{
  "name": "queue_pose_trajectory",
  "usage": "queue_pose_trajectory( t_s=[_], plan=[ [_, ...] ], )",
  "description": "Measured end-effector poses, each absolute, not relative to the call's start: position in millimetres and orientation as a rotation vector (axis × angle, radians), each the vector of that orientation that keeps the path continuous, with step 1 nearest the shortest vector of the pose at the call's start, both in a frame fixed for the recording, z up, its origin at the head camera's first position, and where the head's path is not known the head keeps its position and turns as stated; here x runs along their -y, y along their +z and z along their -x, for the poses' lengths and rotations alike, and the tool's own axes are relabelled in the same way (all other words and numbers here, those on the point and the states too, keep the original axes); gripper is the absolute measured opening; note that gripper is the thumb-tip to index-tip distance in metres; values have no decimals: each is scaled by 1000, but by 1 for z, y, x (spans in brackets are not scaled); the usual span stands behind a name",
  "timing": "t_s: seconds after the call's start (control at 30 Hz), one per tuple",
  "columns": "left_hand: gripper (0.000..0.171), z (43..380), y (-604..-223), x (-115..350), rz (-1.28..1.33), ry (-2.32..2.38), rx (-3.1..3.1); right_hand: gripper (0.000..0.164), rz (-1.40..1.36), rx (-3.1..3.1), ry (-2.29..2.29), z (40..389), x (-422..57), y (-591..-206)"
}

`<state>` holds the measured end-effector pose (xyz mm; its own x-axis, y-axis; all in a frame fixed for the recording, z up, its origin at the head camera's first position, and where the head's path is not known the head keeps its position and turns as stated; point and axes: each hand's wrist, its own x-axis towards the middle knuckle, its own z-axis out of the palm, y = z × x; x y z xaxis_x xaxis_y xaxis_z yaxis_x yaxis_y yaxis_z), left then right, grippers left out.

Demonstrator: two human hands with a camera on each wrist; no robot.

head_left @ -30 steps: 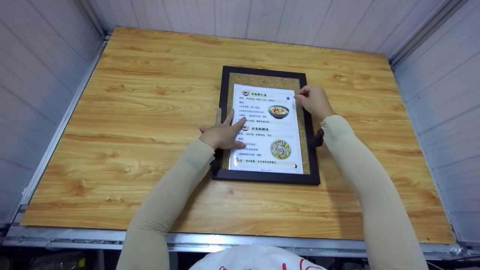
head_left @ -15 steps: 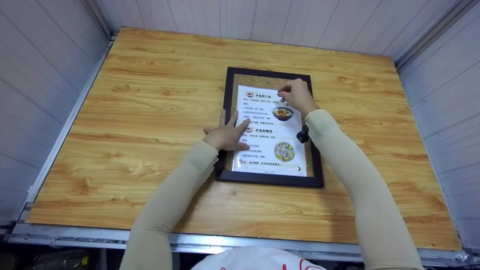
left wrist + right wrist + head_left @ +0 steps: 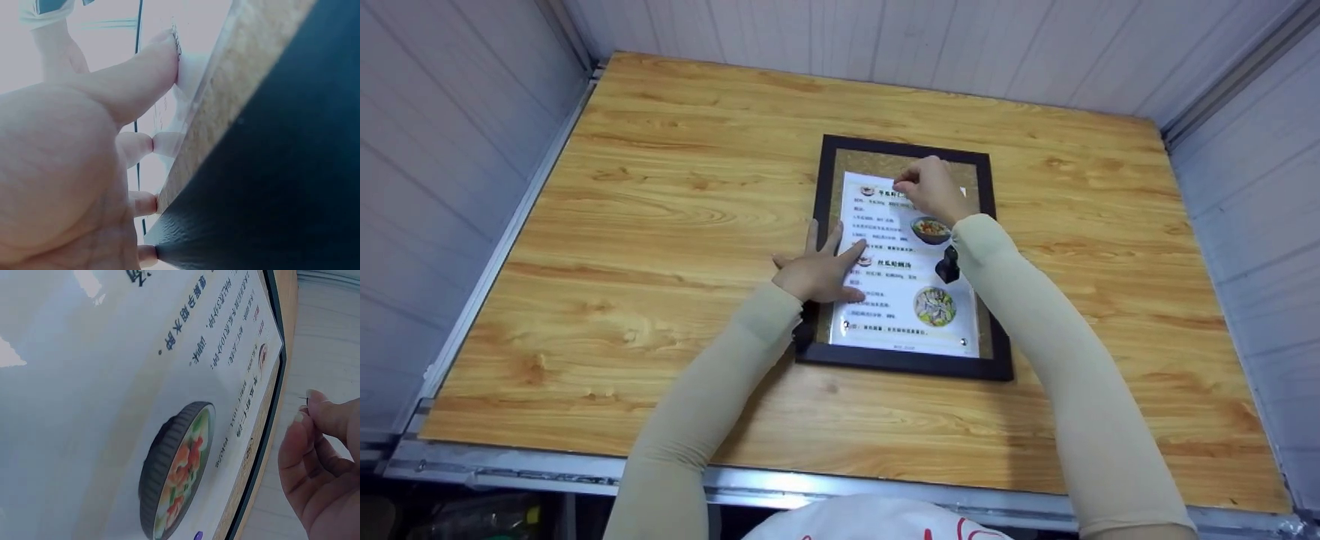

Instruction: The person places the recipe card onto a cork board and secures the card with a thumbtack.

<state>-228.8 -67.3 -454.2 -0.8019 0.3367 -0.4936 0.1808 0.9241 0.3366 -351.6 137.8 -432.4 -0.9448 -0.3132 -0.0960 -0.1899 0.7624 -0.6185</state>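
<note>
A laminated recipe sheet [image 3: 892, 300] lies on a cork board with a dark frame [image 3: 904, 361]. Spread over the left edge of sheet and frame, my left hand [image 3: 816, 274] presses down with straight fingers; its thumb [image 3: 152, 70] touches the sheet in the left wrist view. My right hand [image 3: 936, 189] is above the sheet's top part. Between its thumb and forefinger it pinches a thumbtack [image 3: 302, 398], whose thin metal point shows; the head is hidden. A purple tack [image 3: 198, 535] sits in the sheet beside the printed bowl. Dark tacks show at the lower left [image 3: 846, 325] and lower right [image 3: 964, 342].
The board lies on a wood-grain table [image 3: 660, 225] bounded by pale panel walls [image 3: 900, 45] at the back and sides. A metal rail [image 3: 780, 487] runs along the front edge.
My right hand has moved left from the sheet's upper right corner, across its top, and now covers the purple tack in the head view. The left hand stays pressed in place.
</note>
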Motion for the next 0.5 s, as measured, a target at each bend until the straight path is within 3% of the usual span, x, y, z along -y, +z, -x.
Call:
queue_pose_trajectory(
  t_s=[0.5],
  plan=[
    [89, 227, -457, 71, -360, 357, -2491, 20, 508, -2713, -951, 361, -101, -449]
  ],
)
